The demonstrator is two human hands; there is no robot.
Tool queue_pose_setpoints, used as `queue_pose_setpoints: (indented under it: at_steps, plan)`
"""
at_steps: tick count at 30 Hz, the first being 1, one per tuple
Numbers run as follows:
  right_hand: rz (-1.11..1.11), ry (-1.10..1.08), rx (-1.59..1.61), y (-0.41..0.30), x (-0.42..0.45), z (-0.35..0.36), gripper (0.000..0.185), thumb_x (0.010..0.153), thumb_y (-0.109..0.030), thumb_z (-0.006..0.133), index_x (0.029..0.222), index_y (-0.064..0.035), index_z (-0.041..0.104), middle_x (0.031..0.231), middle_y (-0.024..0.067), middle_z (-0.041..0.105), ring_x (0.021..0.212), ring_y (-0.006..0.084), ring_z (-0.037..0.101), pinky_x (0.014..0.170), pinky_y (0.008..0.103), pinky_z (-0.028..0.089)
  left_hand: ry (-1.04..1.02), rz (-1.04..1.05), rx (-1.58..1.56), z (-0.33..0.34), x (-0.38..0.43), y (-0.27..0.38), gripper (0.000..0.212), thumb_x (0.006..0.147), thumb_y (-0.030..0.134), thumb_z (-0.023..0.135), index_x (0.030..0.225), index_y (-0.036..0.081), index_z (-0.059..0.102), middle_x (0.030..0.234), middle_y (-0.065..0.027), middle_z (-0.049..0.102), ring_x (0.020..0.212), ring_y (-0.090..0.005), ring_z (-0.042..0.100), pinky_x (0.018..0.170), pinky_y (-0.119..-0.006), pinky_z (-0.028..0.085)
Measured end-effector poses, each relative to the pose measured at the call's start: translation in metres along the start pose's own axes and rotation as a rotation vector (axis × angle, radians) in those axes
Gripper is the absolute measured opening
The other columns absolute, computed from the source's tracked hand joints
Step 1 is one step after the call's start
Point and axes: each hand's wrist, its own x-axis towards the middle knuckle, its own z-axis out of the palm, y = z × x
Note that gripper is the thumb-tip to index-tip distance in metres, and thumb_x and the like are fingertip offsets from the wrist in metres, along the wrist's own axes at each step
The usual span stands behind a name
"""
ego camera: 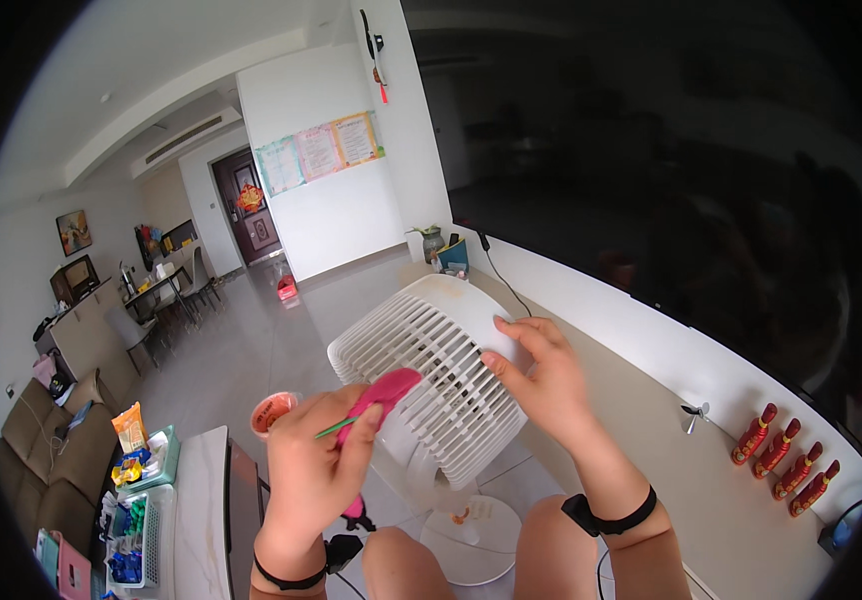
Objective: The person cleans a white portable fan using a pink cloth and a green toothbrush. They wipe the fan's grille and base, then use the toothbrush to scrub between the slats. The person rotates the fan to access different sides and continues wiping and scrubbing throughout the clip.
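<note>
A white fan (431, 375) with a slatted plastic grille stands between the person's knees, on a round white base (476, 540). My left hand (318, 457) pinches a pink cloth (393, 386) together with a thin green stick (335, 427). The cloth lies over the left part of the grille; its lower part shows beneath my palm. My right hand (543, 367) rests on the right side of the fan's housing, thumb at the slats and fingers on the smooth white rim. Both wrists wear black straps.
A long low cabinet (626, 420) runs along the right wall under a large television (626, 150), with several red bottles (753, 435) on it. At left, a marble-topped table (198, 495) bears baskets (142, 540) of packets. An orange-red tub (273, 412) is beyond my left hand.
</note>
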Motion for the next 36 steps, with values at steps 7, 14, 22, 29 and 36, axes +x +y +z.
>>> queue_pose_setpoints:
  at_steps: [7, 14, 22, 29, 36]
  plan:
    - [-0.014, -0.007, 0.002, -0.004, -0.002, -0.002, 0.043, 0.089, -0.033, 0.077, 0.123, -0.0078, 0.07, 0.113, 0.0119, 0.064, 0.101, 0.0289, 0.063, 0.083, 0.0369, 0.053, -0.07, 0.177, 0.159, 0.061, 0.039, 0.006, 0.017, 0.09, 0.016, 0.069, 0.103, 0.006, 0.072, 0.077, -0.0137, 0.066, 0.064, -0.0351, 0.064, 0.056, -0.042, 0.05]
    - [0.026, -0.008, 0.078, 0.004, 0.0, -0.001, 0.042, 0.089, -0.032, 0.077, 0.122, -0.0085, 0.071, 0.112, 0.0123, 0.064, 0.099, 0.0301, 0.063, 0.083, 0.0377, 0.053, -0.095, 0.164, 0.203, 0.059, 0.023, 0.002, 0.019, 0.089, 0.016, 0.07, 0.104, 0.005, 0.071, 0.076, -0.0131, 0.066, 0.061, -0.0349, 0.063, 0.054, -0.041, 0.049]
    - [0.026, 0.022, 0.079, 0.018, 0.005, 0.005, 0.041, 0.09, -0.032, 0.076, 0.123, -0.0083, 0.071, 0.115, 0.0117, 0.064, 0.098, 0.028, 0.064, 0.082, 0.0352, 0.053, -0.085, -0.006, 0.05, 0.014, -0.019, -0.013, 0.014, 0.094, 0.011, 0.069, 0.104, 0.003, 0.074, 0.067, -0.0096, 0.061, 0.057, -0.0217, 0.057, 0.054, -0.031, 0.044]
    - [0.0, 0.03, 0.055, 0.015, 0.002, -0.004, 0.04, 0.091, -0.031, 0.074, 0.124, -0.0083, 0.071, 0.115, 0.0116, 0.064, 0.097, 0.0273, 0.064, 0.082, 0.0348, 0.053, 0.015, -0.024, -0.097, 0.003, -0.029, -0.015, 0.012, 0.095, 0.006, 0.067, 0.102, -0.002, 0.073, 0.068, -0.0073, 0.059, 0.061, -0.0147, 0.052, 0.058, -0.027, 0.042]
    - [0.001, -0.038, 0.13, 0.009, 0.0, -0.005, 0.034, 0.095, -0.024, 0.07, 0.125, -0.0101, 0.07, 0.115, 0.0138, 0.064, 0.1, 0.0299, 0.064, 0.083, 0.036, 0.053, -0.016, 0.148, 0.19, 0.071, 0.023, 0.011, 0.015, 0.09, 0.015, 0.071, 0.101, 0.004, 0.072, 0.073, -0.0118, 0.066, 0.059, -0.0322, 0.063, 0.053, -0.039, 0.049]
